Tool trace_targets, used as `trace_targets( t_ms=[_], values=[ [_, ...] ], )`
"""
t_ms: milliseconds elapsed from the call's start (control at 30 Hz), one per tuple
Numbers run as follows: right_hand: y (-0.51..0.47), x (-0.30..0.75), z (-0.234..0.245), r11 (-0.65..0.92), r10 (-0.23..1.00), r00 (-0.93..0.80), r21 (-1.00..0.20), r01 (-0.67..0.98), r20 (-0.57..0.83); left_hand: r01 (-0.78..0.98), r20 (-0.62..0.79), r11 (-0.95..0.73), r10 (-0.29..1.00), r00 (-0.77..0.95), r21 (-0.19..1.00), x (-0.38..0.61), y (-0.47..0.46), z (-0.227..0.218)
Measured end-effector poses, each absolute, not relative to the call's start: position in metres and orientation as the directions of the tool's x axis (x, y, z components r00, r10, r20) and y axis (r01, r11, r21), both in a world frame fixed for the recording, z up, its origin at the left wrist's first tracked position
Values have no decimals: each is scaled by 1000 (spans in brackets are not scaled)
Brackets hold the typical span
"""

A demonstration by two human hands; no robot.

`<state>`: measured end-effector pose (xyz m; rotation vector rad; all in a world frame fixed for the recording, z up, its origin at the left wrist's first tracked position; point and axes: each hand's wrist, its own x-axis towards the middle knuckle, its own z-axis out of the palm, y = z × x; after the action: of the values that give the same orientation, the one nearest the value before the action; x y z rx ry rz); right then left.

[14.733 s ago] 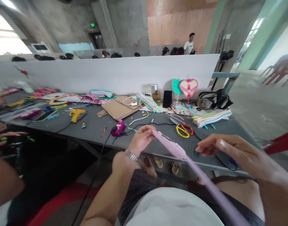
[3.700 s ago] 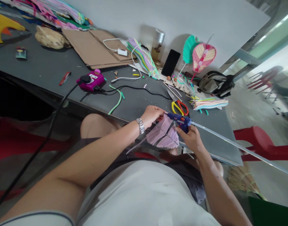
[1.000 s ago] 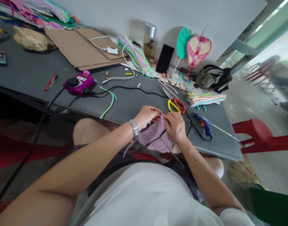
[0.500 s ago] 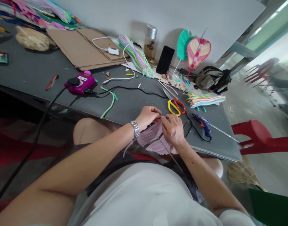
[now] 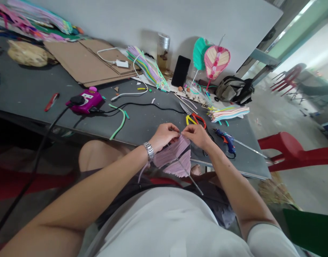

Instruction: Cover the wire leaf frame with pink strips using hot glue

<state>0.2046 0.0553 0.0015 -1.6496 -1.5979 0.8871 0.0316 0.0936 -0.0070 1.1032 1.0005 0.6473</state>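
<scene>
I hold a lilac leaf-shaped piece made of straws over my lap, just in front of the grey table's near edge. My left hand, with a metal watch on its wrist, pinches the top left of the piece. My right hand pinches the top tip beside it, fingertips almost touching those of the left. A thin stick runs down the middle of the piece and pokes out below. The blue glue gun lies on the table just right of my right hand, nobody holding it.
Yellow-and-red scissors lie behind my hands. A magenta power strip with black cables, a green straw, straw bundles, cardboard, a phone, a jar, finished fans and a bag crowd the table. A red chair stands at right.
My right hand has slid from the middle of the lilac piece up to its top tip. Earlier it held the glue gun, which now lies on the table. The view shifted slightly left.
</scene>
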Motion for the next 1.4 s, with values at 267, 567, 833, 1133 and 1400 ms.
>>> trace_targets(
  t_ms=[267, 567, 833, 1133, 1400],
  values=[
    [56, 209, 1, -59, 995, -34, -848, 527, -90, 79, -320, 319, 838, 443, 945, 31, 93, -8],
    [57, 212, 7, -66, 988, -84, -839, 540, -131, 122, -267, 237, 837, 477, 964, 32, 92, -5],
    [54, 211, 11, -49, 989, -85, -813, 580, -120, 115, -273, 248, 842, 466, 962, 34, 90, 1],
    [48, 203, 5, -55, 997, -21, -843, 535, -78, 115, -237, 207, 848, 475, 971, 33, 92, -5],
    [45, 221, 13, -133, 991, 55, -926, 353, -122, 270, -174, 1, 767, 618, 963, 14, 92, 2]
  ],
)
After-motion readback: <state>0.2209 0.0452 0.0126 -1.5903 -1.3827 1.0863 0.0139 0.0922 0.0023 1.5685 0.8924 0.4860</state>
